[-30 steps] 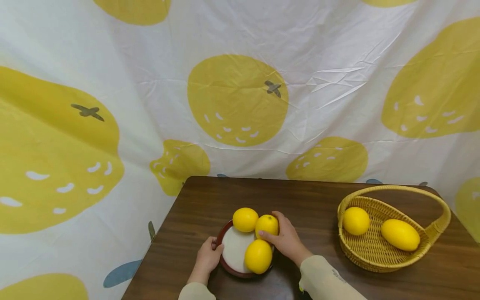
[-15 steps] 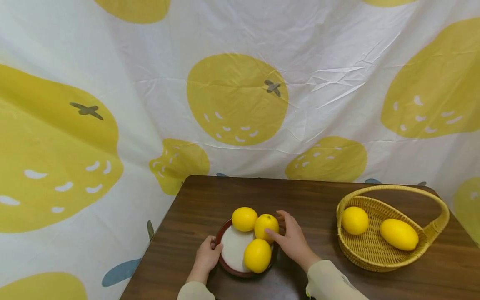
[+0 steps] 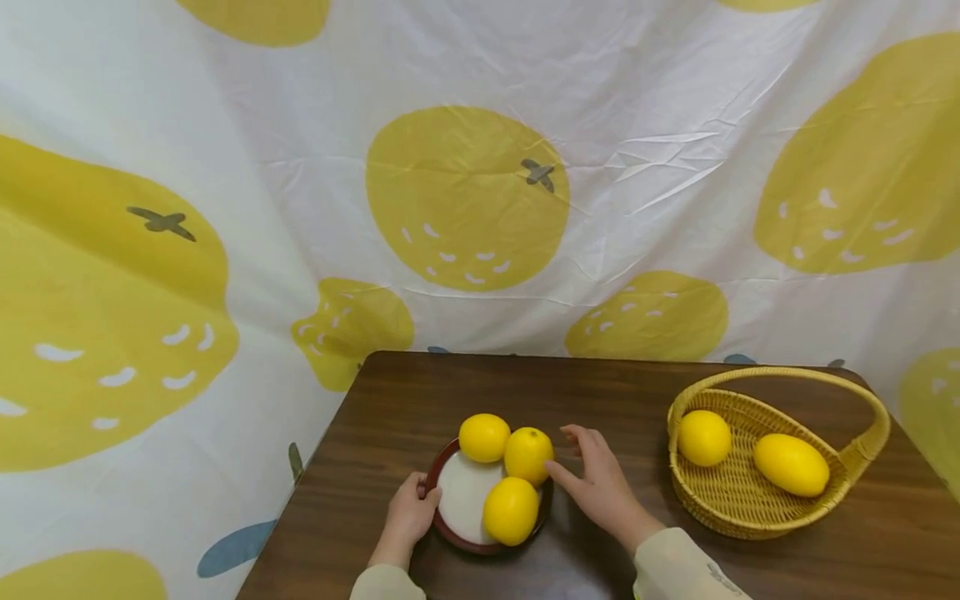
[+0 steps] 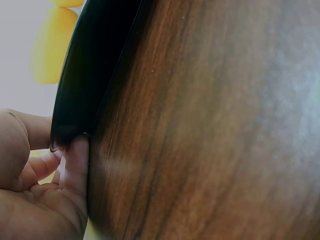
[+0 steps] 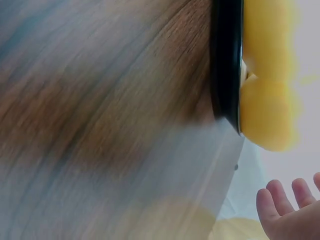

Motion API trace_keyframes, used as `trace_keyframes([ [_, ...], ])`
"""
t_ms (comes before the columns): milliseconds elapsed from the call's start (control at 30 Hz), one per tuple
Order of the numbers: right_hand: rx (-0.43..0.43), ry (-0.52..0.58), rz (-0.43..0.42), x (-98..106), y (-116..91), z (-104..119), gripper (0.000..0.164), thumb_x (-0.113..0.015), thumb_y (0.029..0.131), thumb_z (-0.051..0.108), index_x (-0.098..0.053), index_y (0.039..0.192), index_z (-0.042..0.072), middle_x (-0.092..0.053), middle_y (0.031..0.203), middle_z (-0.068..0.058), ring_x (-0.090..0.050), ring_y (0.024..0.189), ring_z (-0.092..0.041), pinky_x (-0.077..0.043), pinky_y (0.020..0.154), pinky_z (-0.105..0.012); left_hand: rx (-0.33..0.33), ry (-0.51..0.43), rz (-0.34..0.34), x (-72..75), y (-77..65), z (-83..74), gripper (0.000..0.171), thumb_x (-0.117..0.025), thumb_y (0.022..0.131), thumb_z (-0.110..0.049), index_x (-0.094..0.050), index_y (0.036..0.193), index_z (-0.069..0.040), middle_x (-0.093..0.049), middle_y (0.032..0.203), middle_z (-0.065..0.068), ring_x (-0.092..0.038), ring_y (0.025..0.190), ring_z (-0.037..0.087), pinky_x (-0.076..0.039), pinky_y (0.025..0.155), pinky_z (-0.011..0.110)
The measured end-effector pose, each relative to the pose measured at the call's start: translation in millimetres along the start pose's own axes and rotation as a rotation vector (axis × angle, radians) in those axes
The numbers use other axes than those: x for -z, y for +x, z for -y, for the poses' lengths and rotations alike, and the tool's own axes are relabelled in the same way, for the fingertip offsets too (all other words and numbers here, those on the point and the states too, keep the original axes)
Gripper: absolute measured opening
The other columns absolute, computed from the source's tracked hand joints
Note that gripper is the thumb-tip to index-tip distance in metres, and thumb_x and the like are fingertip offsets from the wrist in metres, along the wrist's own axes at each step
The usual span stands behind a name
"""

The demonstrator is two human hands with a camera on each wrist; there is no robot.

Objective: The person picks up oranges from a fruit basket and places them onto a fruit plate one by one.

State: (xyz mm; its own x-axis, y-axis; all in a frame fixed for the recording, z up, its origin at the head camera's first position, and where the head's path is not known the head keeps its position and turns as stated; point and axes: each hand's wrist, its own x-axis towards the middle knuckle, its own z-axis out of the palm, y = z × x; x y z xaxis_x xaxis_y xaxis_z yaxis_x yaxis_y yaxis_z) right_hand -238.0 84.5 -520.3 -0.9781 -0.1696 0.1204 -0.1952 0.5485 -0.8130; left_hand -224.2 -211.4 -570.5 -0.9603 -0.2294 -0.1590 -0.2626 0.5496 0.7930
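Observation:
A round plate [image 3: 459,500] with a white middle and a dark red rim rests on the table. Three yellow lemons lie on it: a back one [image 3: 483,438], a right one [image 3: 528,456] and a front one [image 3: 511,511]. My left hand [image 3: 410,510] pinches the plate's left rim; in the left wrist view its thumb and fingers [image 4: 75,162] close round the dark edge. To the right of the plate, my right hand [image 3: 600,485] holds nothing, its fingers loosely spread and the thumb close to the right lemon. Whether the thumb touches it, I cannot tell.
A wicker basket [image 3: 738,521] with a tall handle stands on the right of the table, with a round lemon [image 3: 704,437] and a longer lemon [image 3: 791,464] inside. A lemon-print cloth [image 3: 465,200] hangs behind the brown table [image 3: 600,392].
My right hand has let go of the right lemon and drawn back to the right. The left hand keeps its hold on the plate rim. The whole view has shifted slightly.

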Motion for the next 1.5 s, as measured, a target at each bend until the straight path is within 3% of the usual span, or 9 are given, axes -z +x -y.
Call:
trace_keyframes([
  [633,0.005,-0.044,0.005,18.5,-5.6,3.5,0.055,-0.071,0.094,0.032,-0.05,0.141,0.013,-0.051,0.136,-0.014,-0.053,0.123,-0.034,-0.048,0.099,-0.053,-0.023,0.002,-0.003,2.7,-3.2,-1.9,0.026,-0.06,0.098,-0.012,-0.058,0.118,0.004,-0.067,0.101,0.019,-0.062,0.091,0.028,-0.052,0.081,0.046],
  [1100,0.086,-0.095,-0.021,55.7,-21.1,0.3,0.052,-0.068,0.096,0.041,-0.053,0.136,0.01,-0.053,0.132,-0.014,-0.056,0.119,-0.032,-0.049,0.1,-0.052,-0.011,0.018,-0.002,0.9,-1.6,-3.2,0.025,-0.059,0.099,-0.012,-0.058,0.118,0.004,-0.067,0.103,0.02,-0.063,0.093,0.029,-0.052,0.083,0.047],
  [1500,0.206,-0.187,-0.113,73.9,-29.7,-9.9,0.04,-0.073,0.093,0.026,-0.059,0.126,0.007,-0.059,0.118,-0.01,-0.061,0.106,-0.026,-0.053,0.09,-0.05,0.001,0.009,0.001,0.3,-1.2,-2.4,0.025,-0.059,0.099,-0.012,-0.058,0.118,0.003,-0.067,0.104,0.021,-0.063,0.092,0.029,-0.053,0.082,0.046],
])
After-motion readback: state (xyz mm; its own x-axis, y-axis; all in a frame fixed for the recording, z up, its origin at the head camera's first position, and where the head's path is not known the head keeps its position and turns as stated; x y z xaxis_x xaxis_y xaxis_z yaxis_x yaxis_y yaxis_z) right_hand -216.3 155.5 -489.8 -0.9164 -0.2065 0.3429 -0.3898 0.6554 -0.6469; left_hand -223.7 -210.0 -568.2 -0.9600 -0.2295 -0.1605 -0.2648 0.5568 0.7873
